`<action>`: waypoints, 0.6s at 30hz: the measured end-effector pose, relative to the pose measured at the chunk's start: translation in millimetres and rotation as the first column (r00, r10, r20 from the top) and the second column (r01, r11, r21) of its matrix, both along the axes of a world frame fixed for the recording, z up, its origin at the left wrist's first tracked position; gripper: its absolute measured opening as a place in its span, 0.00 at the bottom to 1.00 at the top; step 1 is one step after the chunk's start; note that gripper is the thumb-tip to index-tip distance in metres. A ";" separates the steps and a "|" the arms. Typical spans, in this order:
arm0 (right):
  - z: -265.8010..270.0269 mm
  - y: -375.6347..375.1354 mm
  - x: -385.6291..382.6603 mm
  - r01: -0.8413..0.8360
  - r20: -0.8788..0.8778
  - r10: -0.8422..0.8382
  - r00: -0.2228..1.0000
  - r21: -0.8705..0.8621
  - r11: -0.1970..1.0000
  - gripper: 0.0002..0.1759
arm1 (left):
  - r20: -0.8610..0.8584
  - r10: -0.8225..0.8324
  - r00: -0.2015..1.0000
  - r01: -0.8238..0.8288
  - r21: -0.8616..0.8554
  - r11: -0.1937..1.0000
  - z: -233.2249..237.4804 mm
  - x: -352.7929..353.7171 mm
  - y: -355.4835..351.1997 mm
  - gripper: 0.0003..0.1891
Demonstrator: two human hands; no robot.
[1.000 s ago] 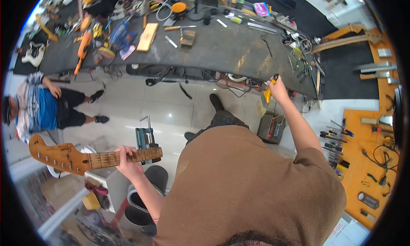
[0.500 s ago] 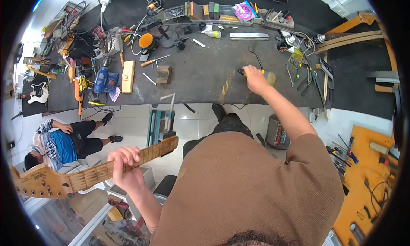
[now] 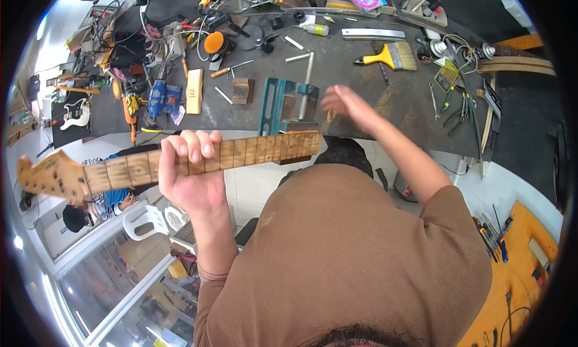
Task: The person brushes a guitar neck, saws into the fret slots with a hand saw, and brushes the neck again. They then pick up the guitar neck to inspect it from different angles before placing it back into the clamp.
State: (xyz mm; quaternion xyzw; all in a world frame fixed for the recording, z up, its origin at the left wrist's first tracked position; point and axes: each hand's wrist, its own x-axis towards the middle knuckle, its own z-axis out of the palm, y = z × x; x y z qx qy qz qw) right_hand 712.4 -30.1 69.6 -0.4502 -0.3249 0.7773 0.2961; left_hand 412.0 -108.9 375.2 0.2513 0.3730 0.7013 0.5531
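Observation:
My left hand (image 3: 195,166) wraps round a wooden guitar neck (image 3: 253,151), its thumb behind and its fingers over the fretted side. The headstock (image 3: 54,173) points left. At the neck's other end, a teal vise (image 3: 272,106) with a metal screw and bar handle adjoins the heel and overlaps the bench edge in this view. My right hand (image 3: 352,106) is empty over the bench, just right of the vise, fingers stretched out and slightly blurred. Beyond it lies a paintbrush (image 3: 391,56) with a yellow and black handle.
On the dark workbench (image 3: 253,115) stand a blue power tool (image 3: 159,103), a wood block marked 14 (image 3: 194,93) and a small brown block (image 3: 242,91). Pliers (image 3: 460,109) and a wrench (image 3: 433,100) lie right. A seated person (image 3: 114,196) is at left.
My right hand has let go of the paintbrush, now on the bench, and moved slightly left. My left hand has raised the guitar neck, with the vise at its end, up and to the right.

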 end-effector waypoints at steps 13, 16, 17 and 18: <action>79.5 -37.9 -21.7 0.205 -0.206 -0.227 0.952 -0.122 0.971 0.22 | 0.081 0.129 0.988 -0.096 -0.325 0.941 -102.7 -85.1 -14.0 0.12; 67.8 -37.5 -9.0 0.255 -0.177 -0.253 0.951 -0.011 0.967 0.21 | 0.115 -0.082 0.990 0.115 -0.318 0.941 -120.7 -97.5 -24.0 0.14; 68.8 -37.7 -7.5 0.277 -0.145 -0.268 0.953 0.046 0.960 0.21 | 0.079 -0.191 0.978 0.207 -0.336 0.919 -123.3 -100.6 -26.9 0.15; 85.1 -37.3 -11.2 0.343 -0.110 -0.333 0.936 0.087 0.935 0.17 | 0.063 -0.261 0.963 0.267 -0.331 0.905 -124.8 -103.3 -27.5 0.18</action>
